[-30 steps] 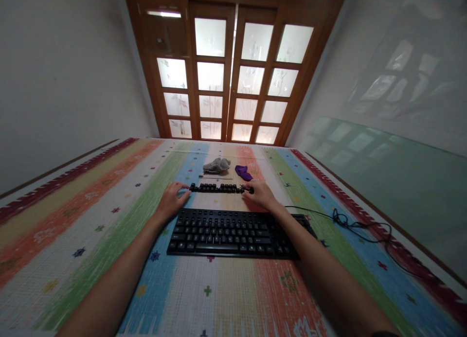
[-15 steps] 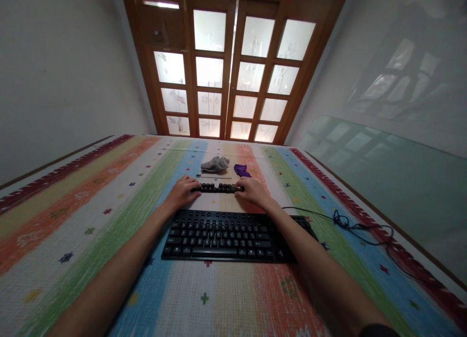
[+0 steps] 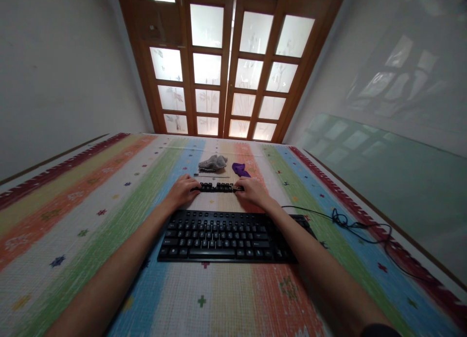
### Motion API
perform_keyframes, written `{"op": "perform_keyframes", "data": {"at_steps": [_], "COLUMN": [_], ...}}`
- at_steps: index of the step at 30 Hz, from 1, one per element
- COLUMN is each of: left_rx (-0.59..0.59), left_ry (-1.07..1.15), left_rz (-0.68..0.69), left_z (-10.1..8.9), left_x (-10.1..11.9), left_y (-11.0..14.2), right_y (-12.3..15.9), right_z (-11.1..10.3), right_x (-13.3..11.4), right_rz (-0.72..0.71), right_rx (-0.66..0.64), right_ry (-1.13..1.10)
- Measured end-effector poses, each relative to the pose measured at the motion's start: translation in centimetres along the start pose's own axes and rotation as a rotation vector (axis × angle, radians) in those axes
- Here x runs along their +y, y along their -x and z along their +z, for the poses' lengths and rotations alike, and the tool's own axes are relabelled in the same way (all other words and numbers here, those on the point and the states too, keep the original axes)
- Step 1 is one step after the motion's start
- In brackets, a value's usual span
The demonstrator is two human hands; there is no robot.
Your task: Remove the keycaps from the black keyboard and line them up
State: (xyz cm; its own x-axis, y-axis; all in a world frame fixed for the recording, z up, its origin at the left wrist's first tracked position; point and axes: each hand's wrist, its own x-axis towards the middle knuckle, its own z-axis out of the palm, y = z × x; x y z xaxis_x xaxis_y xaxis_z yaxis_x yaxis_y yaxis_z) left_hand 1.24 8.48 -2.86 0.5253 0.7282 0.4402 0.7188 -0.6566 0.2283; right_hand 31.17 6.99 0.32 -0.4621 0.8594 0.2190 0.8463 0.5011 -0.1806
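Note:
A row of small black blocks that look like keycaps [image 3: 218, 187] lies crosswise on the cloth between my hands. My left hand [image 3: 182, 190] has its fingers closed at the row's left end. At the right end is my right hand [image 3: 251, 188], its fingers pinched together; a thin, light-coloured piece shows by the fingertips, too small to name. Nearer to me sits a black keyboard [image 3: 215, 237], its right part covered by my right forearm. Just beyond the row are a thin grey stick [image 3: 213, 176], a crumpled grey cloth [image 3: 212, 164] and a purple cloth [image 3: 240, 169].
A striped, colourful tablecloth [image 3: 113, 232] covers the table. The keyboard's black cable [image 3: 352, 224] lies in loops on the right. Wooden doors with frosted panes [image 3: 219, 89] stand beyond the far edge, and a pale glass panel [image 3: 379, 167] leans along the right wall.
Both hands stay at the ends of the black row, almost still. The whole view has shifted slightly; the cloths and keyboard have not visibly moved on the table.

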Motion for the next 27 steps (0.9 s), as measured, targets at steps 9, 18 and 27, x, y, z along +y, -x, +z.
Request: {"op": "perform_keyframes", "data": {"at_steps": [9, 18, 27], "left_rx": [0.049, 0.055, 0.043], "left_ry": [0.08, 0.116, 0.108], "left_rz": [-0.029, -0.036, -0.021], "left_z": [0.33, 0.24, 0.24], "left_x": [-0.08, 0.25, 0.09], "left_y": [0.17, -0.04, -0.12], "right_y": [-0.1, 0.01, -0.03], "right_z": [0.34, 0.09, 0.4], "right_x": [0.11, 0.05, 0.28], "right_rz": [0.001, -0.001, 0.012], "right_rx": [-0.007, -0.01, -0.007], "right_ry": [0.005, 0.003, -0.008]}}
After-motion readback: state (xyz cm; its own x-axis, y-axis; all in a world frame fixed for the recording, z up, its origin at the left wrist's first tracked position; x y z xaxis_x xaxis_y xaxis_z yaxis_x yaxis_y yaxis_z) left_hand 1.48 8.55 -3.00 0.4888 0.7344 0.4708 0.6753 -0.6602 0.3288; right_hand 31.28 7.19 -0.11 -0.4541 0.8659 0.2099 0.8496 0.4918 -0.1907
